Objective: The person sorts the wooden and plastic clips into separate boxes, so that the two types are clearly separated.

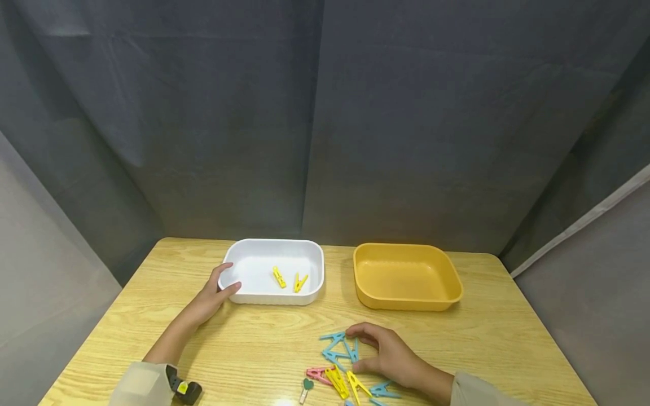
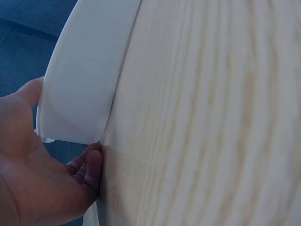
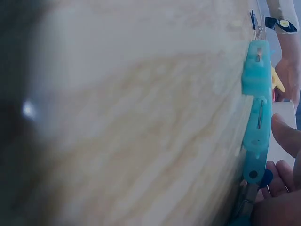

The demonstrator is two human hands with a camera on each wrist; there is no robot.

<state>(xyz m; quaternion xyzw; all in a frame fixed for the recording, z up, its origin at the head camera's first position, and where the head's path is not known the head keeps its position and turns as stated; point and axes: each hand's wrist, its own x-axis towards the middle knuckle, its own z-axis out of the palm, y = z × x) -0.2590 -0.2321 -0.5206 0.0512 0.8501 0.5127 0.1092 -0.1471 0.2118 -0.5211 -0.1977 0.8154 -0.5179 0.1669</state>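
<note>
My left hand (image 1: 207,300) grips the left end of a white plastic tray (image 1: 269,300), thumb and fingers spread around its corner; in the left wrist view the fingertips (image 2: 94,165) curl at the tray's lower edge. Inside the tray lie two yellow clothespins (image 1: 279,277). My right hand (image 1: 388,354) is over a cluster of light blue clothespins (image 1: 336,356), thumb and index finger apart on the cluster's right side with the fingertips right at the pins. Blue clothespins (image 3: 256,70) fill the right side of the right wrist view, beside the thumb.
Nearer the front lie a pink clothespin (image 1: 317,373), yellow clothespins (image 1: 336,381), a small peg with a green heart (image 1: 307,384) and more blue clothespins (image 1: 384,389). A yellow-orange tray (image 1: 406,305) stands at the back right of the wooden table (image 1: 264,344). Grey curtains (image 1: 244,124) enclose it.
</note>
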